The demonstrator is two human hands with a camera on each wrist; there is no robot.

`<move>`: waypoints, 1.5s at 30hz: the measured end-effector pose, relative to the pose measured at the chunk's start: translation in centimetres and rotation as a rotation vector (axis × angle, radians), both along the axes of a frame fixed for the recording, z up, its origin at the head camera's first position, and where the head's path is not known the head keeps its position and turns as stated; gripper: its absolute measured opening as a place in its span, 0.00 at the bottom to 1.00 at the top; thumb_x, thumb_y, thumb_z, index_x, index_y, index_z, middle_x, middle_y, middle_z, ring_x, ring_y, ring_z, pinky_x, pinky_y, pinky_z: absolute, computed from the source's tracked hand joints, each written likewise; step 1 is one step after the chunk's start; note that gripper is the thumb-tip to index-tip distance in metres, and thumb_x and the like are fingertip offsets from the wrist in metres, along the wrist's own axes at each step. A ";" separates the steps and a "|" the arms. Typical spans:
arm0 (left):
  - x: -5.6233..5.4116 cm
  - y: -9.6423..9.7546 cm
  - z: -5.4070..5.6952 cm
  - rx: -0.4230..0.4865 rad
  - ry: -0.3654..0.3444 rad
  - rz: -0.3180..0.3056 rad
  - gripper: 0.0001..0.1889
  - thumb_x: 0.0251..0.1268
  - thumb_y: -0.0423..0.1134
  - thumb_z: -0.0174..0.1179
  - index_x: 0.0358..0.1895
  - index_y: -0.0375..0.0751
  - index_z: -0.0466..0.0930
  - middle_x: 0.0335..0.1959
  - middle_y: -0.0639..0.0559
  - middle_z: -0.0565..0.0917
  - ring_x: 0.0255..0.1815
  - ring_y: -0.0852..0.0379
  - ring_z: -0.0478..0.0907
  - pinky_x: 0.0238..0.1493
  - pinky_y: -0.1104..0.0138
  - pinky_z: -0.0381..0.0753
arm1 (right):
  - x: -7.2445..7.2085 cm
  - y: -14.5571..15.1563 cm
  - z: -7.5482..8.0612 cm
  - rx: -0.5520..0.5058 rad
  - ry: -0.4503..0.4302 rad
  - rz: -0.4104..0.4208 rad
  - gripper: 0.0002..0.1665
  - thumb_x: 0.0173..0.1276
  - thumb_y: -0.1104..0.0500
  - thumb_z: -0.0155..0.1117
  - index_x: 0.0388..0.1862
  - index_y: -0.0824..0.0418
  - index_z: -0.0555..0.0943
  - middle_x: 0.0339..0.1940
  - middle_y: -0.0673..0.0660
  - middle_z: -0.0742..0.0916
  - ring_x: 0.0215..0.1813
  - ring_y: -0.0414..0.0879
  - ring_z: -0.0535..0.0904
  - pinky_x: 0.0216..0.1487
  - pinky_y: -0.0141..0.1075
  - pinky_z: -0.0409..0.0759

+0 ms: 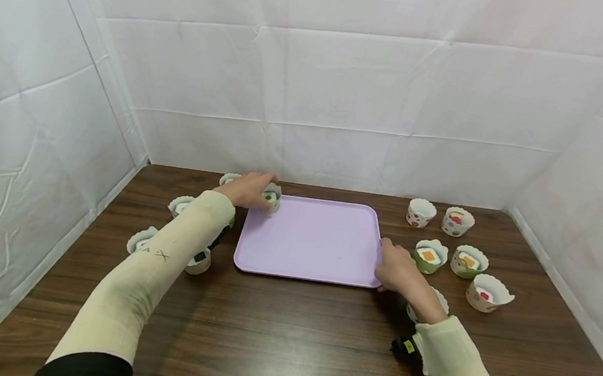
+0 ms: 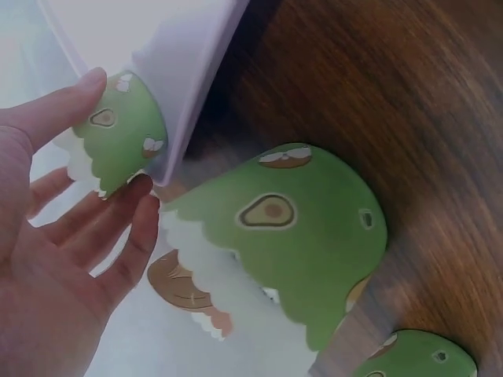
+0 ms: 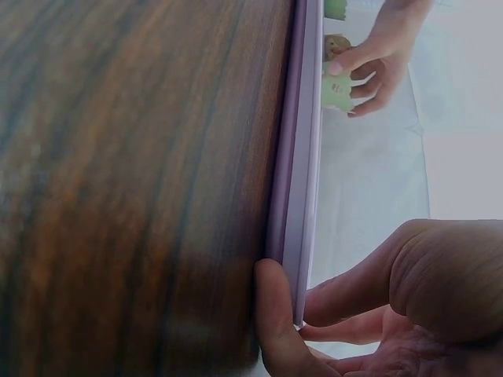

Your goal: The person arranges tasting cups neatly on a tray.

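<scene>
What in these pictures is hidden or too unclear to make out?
- Head view: the cup behind the right hand is mostly covered by the wrist; its pattern and contents cannot be told.
- Head view: the left sleeve hides part of the cups beside the tray.
- Left wrist view: the left hand grips a green cup; its inside is out of sight.
- Right wrist view: the tray's top is edge-on, unseen.
</scene>
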State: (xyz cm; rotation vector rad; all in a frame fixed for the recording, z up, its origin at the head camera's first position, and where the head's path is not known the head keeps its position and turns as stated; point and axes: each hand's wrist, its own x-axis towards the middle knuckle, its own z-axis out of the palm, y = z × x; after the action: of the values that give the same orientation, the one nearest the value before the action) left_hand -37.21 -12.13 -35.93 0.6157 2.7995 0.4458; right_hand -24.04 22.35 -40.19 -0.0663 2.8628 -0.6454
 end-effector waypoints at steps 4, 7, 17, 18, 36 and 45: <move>-0.2 0.0 0.3 -0.016 0.014 -0.009 0.40 0.65 0.45 0.70 0.76 0.40 0.63 0.76 0.38 0.68 0.78 0.39 0.64 0.78 0.46 0.68 | 0.1 0.1 0.1 0.001 0.010 0.007 0.38 0.65 0.71 0.51 0.75 0.79 0.59 0.65 0.83 0.73 0.47 0.66 0.82 0.24 0.34 0.86; -0.3 0.1 0.7 -0.023 0.030 -0.007 0.41 0.68 0.53 0.67 0.77 0.40 0.62 0.76 0.38 0.67 0.77 0.40 0.65 0.77 0.47 0.70 | 0.0 0.3 0.1 0.003 0.008 0.009 0.38 0.66 0.71 0.51 0.75 0.79 0.59 0.65 0.84 0.73 0.46 0.65 0.82 0.25 0.34 0.86; -0.4 -1.4 2.9 0.096 0.043 0.033 0.37 0.80 0.65 0.41 0.77 0.40 0.63 0.80 0.38 0.62 0.76 0.37 0.66 0.75 0.42 0.70 | 0.1 0.5 0.0 0.015 0.009 0.003 0.39 0.65 0.71 0.52 0.76 0.79 0.59 0.65 0.83 0.73 0.47 0.66 0.82 0.26 0.35 0.86; -0.5 -1.7 3.0 0.098 0.049 0.038 0.36 0.81 0.64 0.41 0.77 0.40 0.63 0.79 0.38 0.62 0.74 0.37 0.67 0.74 0.43 0.71 | 0.1 0.5 0.0 0.014 0.012 0.004 0.39 0.65 0.71 0.52 0.75 0.79 0.59 0.65 0.84 0.73 0.47 0.66 0.82 0.26 0.35 0.86; -0.9 -6.8 1.8 -0.008 0.117 0.076 0.38 0.77 0.53 0.55 0.79 0.32 0.59 0.79 0.30 0.62 0.80 0.31 0.58 0.80 0.39 0.61 | 0.3 0.5 0.1 0.014 0.009 0.003 0.40 0.63 0.71 0.53 0.76 0.79 0.59 0.64 0.83 0.74 0.44 0.64 0.82 0.25 0.35 0.86; -1.4 -6.8 1.3 0.003 0.046 0.116 0.46 0.73 0.54 0.60 0.82 0.32 0.49 0.81 0.29 0.56 0.81 0.31 0.55 0.80 0.38 0.61 | 0.3 0.5 0.2 0.008 0.006 -0.002 0.40 0.64 0.71 0.52 0.76 0.79 0.58 0.65 0.84 0.73 0.46 0.65 0.82 0.26 0.35 0.86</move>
State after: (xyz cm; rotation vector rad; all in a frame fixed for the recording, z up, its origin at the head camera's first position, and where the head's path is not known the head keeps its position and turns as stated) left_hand -38.61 -18.94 -34.60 0.4718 2.8893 0.4643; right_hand -23.70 22.87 -39.96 -0.0649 2.8716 -0.6349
